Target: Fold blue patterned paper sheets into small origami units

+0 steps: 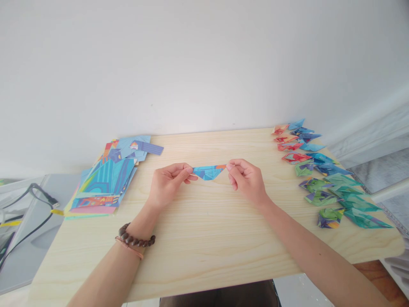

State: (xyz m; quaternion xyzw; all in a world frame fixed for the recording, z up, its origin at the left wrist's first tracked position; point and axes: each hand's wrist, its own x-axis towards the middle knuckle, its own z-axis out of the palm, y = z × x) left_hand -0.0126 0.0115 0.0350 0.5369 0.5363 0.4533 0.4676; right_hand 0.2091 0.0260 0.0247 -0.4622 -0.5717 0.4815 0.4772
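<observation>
Between my two hands a small folded piece of patterned paper (207, 172), mostly blue with an orange end, is held above the middle of the wooden table. Its top edge runs nearly level, and its lower side comes down to a blunt point. My left hand (174, 179) pinches the left corner between thumb and forefinger. At the right corner, my right hand (244, 177) grips the orange end the same way. Dark beads and a copper-coloured band circle my left wrist.
Patterned paper sheets (107, 179) lie stacked at the table's left. Along the right side stand rows of folded paper shapes, red ones (295, 158), blue ones (334, 169) and green ones (367, 217). A white wall (204, 64) rises behind the table (204, 251). Black cables (35, 230) lie beyond its left edge.
</observation>
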